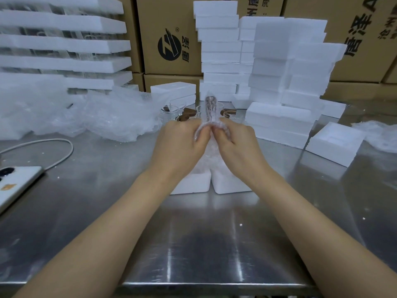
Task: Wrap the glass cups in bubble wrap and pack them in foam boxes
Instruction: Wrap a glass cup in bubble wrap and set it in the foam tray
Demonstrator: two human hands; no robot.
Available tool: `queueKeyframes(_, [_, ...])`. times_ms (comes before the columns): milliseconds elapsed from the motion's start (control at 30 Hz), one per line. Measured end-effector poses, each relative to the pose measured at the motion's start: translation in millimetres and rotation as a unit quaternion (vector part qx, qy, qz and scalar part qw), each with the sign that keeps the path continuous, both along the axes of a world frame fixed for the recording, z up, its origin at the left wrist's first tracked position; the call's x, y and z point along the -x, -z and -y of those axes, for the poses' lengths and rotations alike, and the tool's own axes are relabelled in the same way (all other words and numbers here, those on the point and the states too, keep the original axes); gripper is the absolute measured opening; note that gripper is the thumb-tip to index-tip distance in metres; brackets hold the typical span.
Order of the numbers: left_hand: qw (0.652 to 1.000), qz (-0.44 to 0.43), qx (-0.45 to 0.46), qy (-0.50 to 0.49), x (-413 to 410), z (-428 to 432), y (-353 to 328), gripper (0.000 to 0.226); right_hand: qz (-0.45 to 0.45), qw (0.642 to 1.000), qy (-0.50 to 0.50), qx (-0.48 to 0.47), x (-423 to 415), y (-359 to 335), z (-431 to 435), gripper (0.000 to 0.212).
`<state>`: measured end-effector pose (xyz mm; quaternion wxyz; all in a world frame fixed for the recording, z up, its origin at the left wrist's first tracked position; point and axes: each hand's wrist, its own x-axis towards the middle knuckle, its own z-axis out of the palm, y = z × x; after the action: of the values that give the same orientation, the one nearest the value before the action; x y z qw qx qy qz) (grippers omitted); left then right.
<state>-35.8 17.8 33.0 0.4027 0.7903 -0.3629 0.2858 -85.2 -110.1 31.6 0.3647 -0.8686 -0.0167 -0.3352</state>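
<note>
The left hand (182, 140) and right hand (234, 140) pinch bubble wrap (202, 128) around one glass cup (209, 109) (apparently fully covered) held above the open foam box (191, 183) on the desk (193, 244), not yet packed, with several bare cups (171, 110) waiting behind.

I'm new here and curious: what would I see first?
In the middle, the left hand and right hand pinch a bubble-wrapped cup over the metal table. Tall stacks of white foam boxes tower behind on the right, and a bubble wrap heap lies on the left.
</note>
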Motion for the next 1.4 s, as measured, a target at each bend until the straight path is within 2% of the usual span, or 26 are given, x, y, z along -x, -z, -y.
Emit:
queueKeyframes(233, [0.992,0.084,-0.083,-0.045,4,-2,-1,0.034,0.013,0.995,0.06,0.078,-3,5,0,0.02])
queueKeyframes(367, [0.986,0.141,-0.069,-0.048,8,1,2,0.032,0.045,0.991,0.076,0.099,-2,4,-3,0.03])
queueKeyframes(467, [0.994,0.06,-0.065,-0.057,9,6,1,0.039,0.049,0.994,0.072,0.071,-1,5,-3,0.038])
queueKeyframes(533, [0.997,0.003,-0.06,-0.053,8,8,2,0.035,0.038,0.997,0.056,0.037,-1,6,-3,0.045])
queueKeyframes(600, [0.997,-0.01,-0.054,-0.045,8,8,3,0.027,0.035,0.998,0.038,0.029,-2,5,-2,0.048])
queueKeyframes(667, [0.998,0.008,-0.04,-0.039,5,6,2,0.025,0.042,0.999,0.006,0.028,-4,2,0,0.037])
queueKeyframes(700, [0.998,0.017,-0.032,-0.05,1,3,0,0.026,0.029,0.999,-0.021,0.001,-3,1,1,0.028])
queueKeyframes(767, [0.996,0.015,-0.018,-0.091,-10,-4,-3,0.034,-0.021,0.998,-0.045,-0.043,-2,-2,8,0.053])
queueKeyframes(833, [0.991,-0.008,-0.001,-0.136,-19,-12,-6,0.045,-0.072,0.997,-0.032,0.0,0,-2,16,0.063])
queueKeyframes(967, [0.984,-0.045,0.044,-0.167,-30,-25,-9,0.051,-0.167,0.979,-0.057,0.106,1,-2,25,0.034])
queueKeyframes(1067, [0.987,-0.095,0.048,-0.124,-34,-29,-10,0.053,-0.222,0.954,-0.087,0.184,0,3,21,0.028])
queueKeyframes(1167, [0.985,-0.154,0.003,-0.081,-38,-31,-7,0.05,-0.281,0.933,-0.092,0.204,0,8,18,0.028])
queueKeyframes(1267, [0.981,-0.161,-0.034,-0.101,-39,-31,-6,0.03,-0.311,0.925,-0.099,0.196,-2,10,18,0.041])
queueKeyframes(1400, [0.978,-0.162,-0.059,-0.115,-39,-32,-7,0.026,-0.367,0.904,-0.128,0.179,1,7,20,0.084])
